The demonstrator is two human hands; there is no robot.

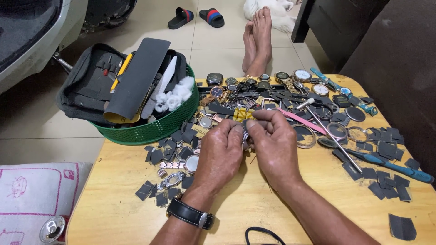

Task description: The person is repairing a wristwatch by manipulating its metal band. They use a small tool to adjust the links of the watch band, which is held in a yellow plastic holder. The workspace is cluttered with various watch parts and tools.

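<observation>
My left hand (220,152) and my right hand (272,143) meet above the middle of the wooden table (254,208). Between their fingertips they pinch a small metal watch bracelet piece (245,134), mostly hidden by the fingers. A black strap watch (190,213) sits on my left wrist. Just beyond the hands lies a heap of watches and watch parts (254,90).
A green basket (154,129) with a black tool pouch, sanding sheets and cotton stands at the back left. A small hammer (329,129) and a blue-handled tool (386,165) lie to the right among dark sandpaper scraps (386,186). Bare feet (258,38) and sandals (196,17) are on the floor beyond.
</observation>
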